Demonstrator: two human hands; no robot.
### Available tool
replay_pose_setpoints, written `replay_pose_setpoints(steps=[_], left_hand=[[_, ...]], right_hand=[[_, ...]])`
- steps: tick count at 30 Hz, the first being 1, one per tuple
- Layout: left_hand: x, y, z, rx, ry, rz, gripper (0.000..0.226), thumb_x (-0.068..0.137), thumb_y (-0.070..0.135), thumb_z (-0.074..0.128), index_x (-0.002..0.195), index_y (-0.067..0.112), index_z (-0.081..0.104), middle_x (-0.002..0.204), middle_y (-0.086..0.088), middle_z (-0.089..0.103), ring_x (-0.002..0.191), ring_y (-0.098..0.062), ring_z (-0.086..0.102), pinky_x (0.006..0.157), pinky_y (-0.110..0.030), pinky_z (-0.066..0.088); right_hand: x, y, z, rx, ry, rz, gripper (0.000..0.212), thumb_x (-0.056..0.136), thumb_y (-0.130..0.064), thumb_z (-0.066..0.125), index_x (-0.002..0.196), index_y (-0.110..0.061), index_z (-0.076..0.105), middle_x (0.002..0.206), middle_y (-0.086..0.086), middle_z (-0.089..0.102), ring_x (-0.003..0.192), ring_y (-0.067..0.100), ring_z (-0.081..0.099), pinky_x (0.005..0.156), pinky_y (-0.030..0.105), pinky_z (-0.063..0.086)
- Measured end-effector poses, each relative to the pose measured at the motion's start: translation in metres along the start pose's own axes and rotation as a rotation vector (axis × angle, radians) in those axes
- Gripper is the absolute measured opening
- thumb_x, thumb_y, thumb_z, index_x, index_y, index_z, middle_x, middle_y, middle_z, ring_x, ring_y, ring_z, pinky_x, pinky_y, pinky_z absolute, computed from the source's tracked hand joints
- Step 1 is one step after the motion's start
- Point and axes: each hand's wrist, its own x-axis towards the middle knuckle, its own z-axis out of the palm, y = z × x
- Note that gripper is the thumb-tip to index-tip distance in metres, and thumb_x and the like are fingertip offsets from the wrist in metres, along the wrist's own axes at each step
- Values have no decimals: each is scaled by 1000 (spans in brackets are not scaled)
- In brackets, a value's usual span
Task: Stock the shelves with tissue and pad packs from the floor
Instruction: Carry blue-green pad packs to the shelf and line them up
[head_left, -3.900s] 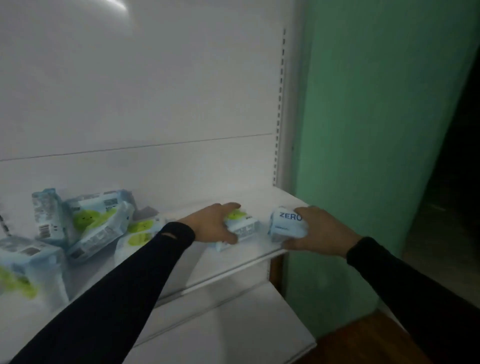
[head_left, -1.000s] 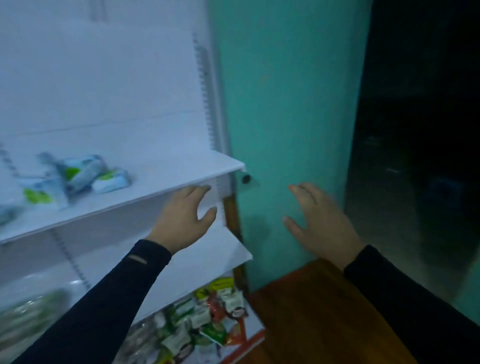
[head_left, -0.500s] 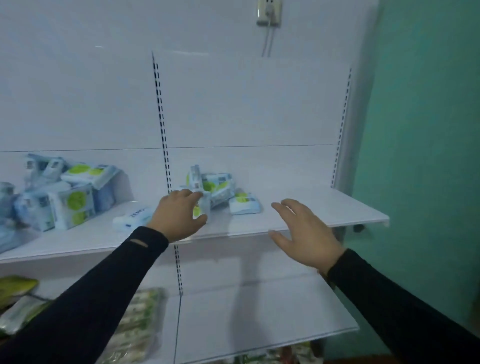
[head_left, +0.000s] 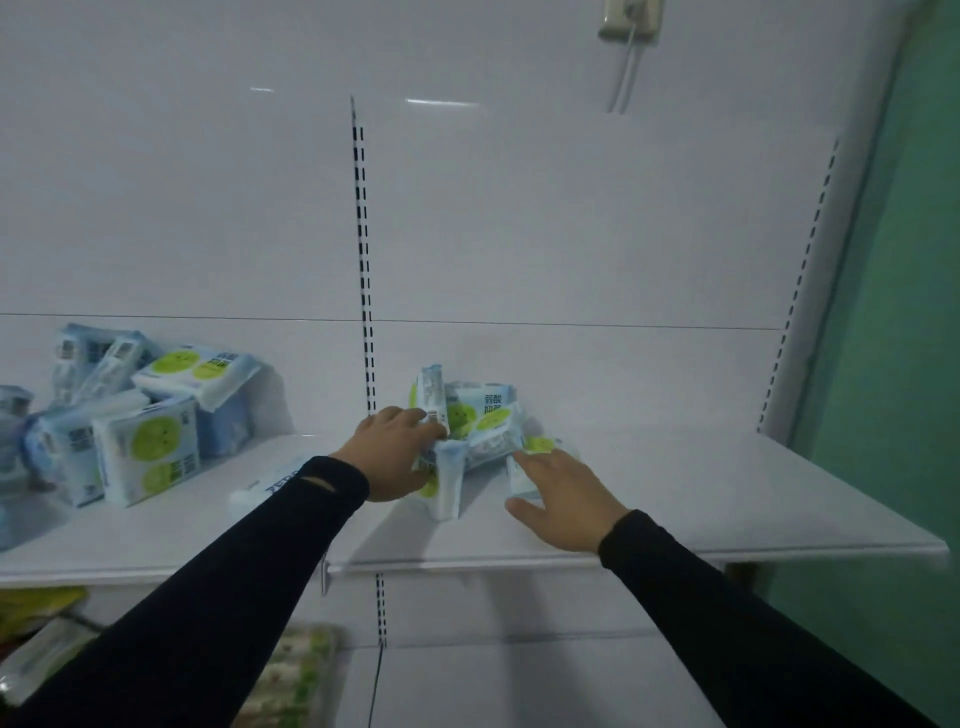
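The fingers (head_left: 415, 417) of the left hand (head_left: 392, 454) curl round the edge of an upright pack (head_left: 432, 397) in the small pile of packs (head_left: 480, 423) on the shelf (head_left: 675, 499). The thumb side presses the pack standing in front (head_left: 447, 480), which I judge is a way of steadying the loose heap so it stands rather than slumps. The right hand (head_left: 563, 499) lies flat with its fingers straight and spread. Its fingertips touch a small flat pack (head_left: 537, 447) at the right edge of the pile and hold nothing, as if to nudge it in against the rest.

Both hands work the same cluster, which sits just right of the slotted upright (head_left: 366, 291) and against the back panel (head_left: 571, 234). That suggests tidying, not a fresh delivery from the floor.

Both forearms, in dark sleeves (head_left: 234, 587), reach up and forward over the shelf's front lip. The wrists are roughly level with the board, the left one turned inward and the right one palm down.

A flat pale pack (head_left: 265, 486) lies just beside the left sleeve. A larger jumbled stack of packs (head_left: 140, 410) stands well apart on the left section of the shelf. Lower shelves hold other goods, too blurred to name. A wall socket (head_left: 626, 18) with a cord hangs above, and a green wall (head_left: 904, 312) borders the right.
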Motion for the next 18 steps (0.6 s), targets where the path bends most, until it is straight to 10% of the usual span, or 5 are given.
replay_pose_setpoints(steps=[9,18], left_hand=[[25,15,-22,-261,-122,-112,21,96,37,48,112,28,57,102,4,60,90,-17,55,77,-27,41],[11,41,9,-99,-289,-160,109,64,78,62,149,28,17,145,-4,38,128,-27,40,108,-43,35]], right_hand=[[16,72,-29,1,-123,169,68,82,-59,58,137,-23,41,126,9,48,114,26,51,91,32,43],[29,82,6,6,-198,183,94,79,-70,50,151,-27,8,148,12,29,134,32,30,108,43,31]])
